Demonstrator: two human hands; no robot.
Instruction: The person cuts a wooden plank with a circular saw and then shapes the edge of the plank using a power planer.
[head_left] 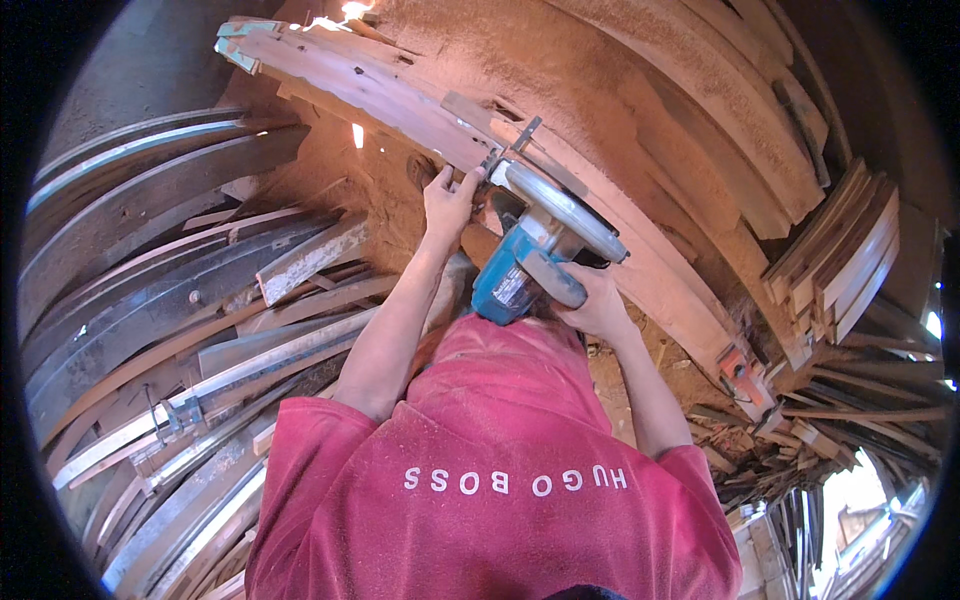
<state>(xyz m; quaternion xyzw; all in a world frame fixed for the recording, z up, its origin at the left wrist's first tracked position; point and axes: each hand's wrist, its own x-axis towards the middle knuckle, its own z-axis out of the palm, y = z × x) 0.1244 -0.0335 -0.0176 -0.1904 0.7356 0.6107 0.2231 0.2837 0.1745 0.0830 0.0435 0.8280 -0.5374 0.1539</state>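
A blue circular saw [508, 272] with a silver blade guard [562, 208] rests over a long wooden plank [655, 250], close in front of my body. My right hand [598, 303] is wrapped round its rear handle. At the saw's front end, the thumb and fingers of my left hand [450, 205] are pinched on a dark metal part of the saw, beside the plank's near edge. A short wood strip [467, 111] lies across the plank just ahead of the saw. The blade's cutting edge is hidden.
Reddish sawdust [590, 75] covers the surface beyond the plank. Stacked boards [845, 250] stand at the right, and many long timbers [190, 260] lie at the left. An orange clamp-like piece [738, 368] sits at the plank's right end. Pale blue-green blocks [240, 42] are at its far left end.
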